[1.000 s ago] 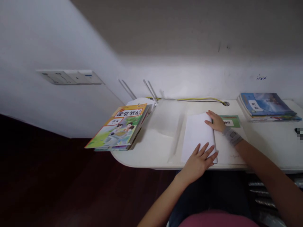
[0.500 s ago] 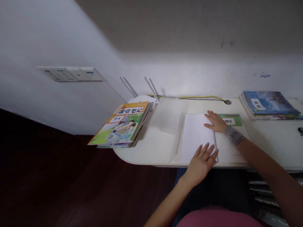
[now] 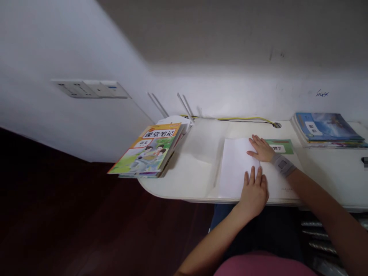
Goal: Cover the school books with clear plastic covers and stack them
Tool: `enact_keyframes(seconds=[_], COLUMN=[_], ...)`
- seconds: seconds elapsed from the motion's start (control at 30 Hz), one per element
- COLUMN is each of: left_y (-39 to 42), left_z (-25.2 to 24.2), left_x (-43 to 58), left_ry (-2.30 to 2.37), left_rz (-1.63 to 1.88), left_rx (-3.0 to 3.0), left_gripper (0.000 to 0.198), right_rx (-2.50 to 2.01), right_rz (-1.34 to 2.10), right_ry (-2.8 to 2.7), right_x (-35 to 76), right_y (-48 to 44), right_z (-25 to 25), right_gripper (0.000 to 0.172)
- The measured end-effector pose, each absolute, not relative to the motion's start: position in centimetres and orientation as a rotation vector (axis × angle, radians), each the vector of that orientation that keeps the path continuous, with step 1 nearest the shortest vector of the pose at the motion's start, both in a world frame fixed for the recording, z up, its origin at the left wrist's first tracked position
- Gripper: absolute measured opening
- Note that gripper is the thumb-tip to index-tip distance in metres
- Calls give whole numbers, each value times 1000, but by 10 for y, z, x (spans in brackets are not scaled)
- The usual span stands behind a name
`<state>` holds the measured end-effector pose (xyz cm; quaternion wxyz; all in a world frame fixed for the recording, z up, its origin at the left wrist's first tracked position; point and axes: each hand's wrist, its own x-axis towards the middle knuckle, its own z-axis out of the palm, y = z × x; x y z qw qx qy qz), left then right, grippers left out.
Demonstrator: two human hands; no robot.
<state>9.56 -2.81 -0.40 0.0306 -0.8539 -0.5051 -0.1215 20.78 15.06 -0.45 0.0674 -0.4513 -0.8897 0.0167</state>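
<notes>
A white page or cover (image 3: 235, 165) lies flat on the desk, beside a book's white cover with a green band (image 3: 287, 147) at its top. My left hand (image 3: 254, 193) rests palm down with fingers spread at the lower part of the page's right edge. Farther up that edge lies my right hand (image 3: 261, 148), fingers apart, its wrist in a grey band. It hides part of the green band. Both hands press on the paper and grip nothing.
A stack of books with a colourful top cover (image 3: 149, 149) overhangs the white desk (image 3: 178, 184) at the left. Behind it stands a white router (image 3: 174, 119) with antennas. Clear film (image 3: 202, 142) lies beside the page. Blue-covered books (image 3: 330, 125) are stacked at the right.
My left hand has moved right and turned so its fingers point more straight up the page. My right hand has stayed nearly in place.
</notes>
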Motion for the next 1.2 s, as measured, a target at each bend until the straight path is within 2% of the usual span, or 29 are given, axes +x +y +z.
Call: enact_keyframes(seconds=[0.2,0.47,0.63,0.9,1.1,1.2], left_y=[-31,-32,-46,-49,-46,-47], left_z=[-12,-11,0,-14,-24,-24], left_x=[94,94,67,-26,-48,-47], left_ry=[-1587,-1639,-1696,-2032,-2165,-2139], left_rz=[-417,-373,-347,-400,-455,-492], left_rx=[-2596,-2547,-2442,-2092,-2101,-2126], left_gripper=[54,57,72,63,64,63], right_rx=[-1367,-1546,-1540,-1013,-883,-850], right_rz=[85,65,105,20,-39,-4], right_ry=[-2684,-2558,-2556,-2769,-2756,-2767], right_x=[208,197,187,186,182,176], right_y=[152,141,95,3,-12,-13], right_z=[-5,-4,-3,5,8,4], right_gripper=[83,72,73,75,54,54])
